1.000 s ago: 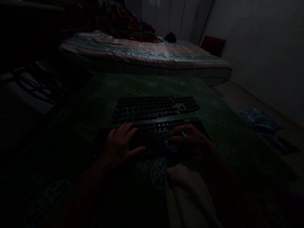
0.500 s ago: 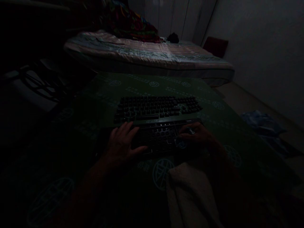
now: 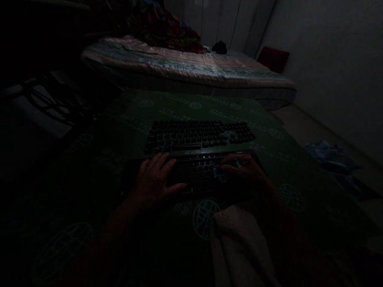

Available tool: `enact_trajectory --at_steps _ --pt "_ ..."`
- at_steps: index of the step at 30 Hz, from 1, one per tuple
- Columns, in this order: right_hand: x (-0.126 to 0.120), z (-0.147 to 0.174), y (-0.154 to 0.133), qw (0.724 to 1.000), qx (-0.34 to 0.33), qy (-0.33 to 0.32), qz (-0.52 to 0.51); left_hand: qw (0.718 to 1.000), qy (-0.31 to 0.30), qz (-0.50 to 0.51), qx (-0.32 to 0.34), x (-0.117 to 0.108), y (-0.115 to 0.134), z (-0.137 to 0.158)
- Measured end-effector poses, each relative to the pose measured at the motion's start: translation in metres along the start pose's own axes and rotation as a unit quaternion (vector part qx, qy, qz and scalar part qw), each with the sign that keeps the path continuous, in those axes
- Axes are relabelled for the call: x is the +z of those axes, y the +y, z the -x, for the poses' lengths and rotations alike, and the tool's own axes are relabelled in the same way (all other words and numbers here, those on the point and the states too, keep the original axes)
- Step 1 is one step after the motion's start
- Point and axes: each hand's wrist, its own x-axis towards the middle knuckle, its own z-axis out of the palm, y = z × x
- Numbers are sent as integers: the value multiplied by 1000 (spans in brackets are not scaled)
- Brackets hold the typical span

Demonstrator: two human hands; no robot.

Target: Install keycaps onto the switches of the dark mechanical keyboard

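Observation:
A dark keyboard base [image 3: 197, 175], its keycaps off over the part that shows, lies across the green table in front of me. My left hand [image 3: 154, 177] rests flat on its left side with the fingers spread. Over the right part, my right hand [image 3: 242, 167] is closed, fingers pinched round a small pale object that is too dark to name. A faint bluish shape [image 3: 220, 175] shows just below those fingertips; I cannot tell what it is. Beyond the base, many black keycaps [image 3: 187, 133] lie set out in keyboard order.
A beige cloth [image 3: 241, 243] lies at the near side, below my right hand. The green table [image 3: 179, 107] reaches to a bed [image 3: 191, 67] with a dark red blanket [image 3: 170, 34]. Some bluish cloth [image 3: 332, 155] is on the floor at right. The room is very dim.
My right hand has moved a little left over the keyboard base, and the bluish shape has shifted left with it. My left hand stays in place. The view has shifted slightly.

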Motion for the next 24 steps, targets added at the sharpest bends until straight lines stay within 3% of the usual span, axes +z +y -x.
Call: enact_trajectory --at_steps 6,10,16,21,24 --pt "4 -3 1 999 33 41 -9 1000 -6 1 6 0 0 0" --pt "7 -7 2 999 -17 31 -9 1000 -2 2 8 2 -1 1" --pt "7 -10 7 998 -12 53 28 1000 9 8 8 3 -2 2" --pt "14 -15 7 996 -79 29 27 1000 8 8 11 2 -1 2" --pt "14 -17 7 995 -87 31 42 1000 0 6 7 2 -2 1"
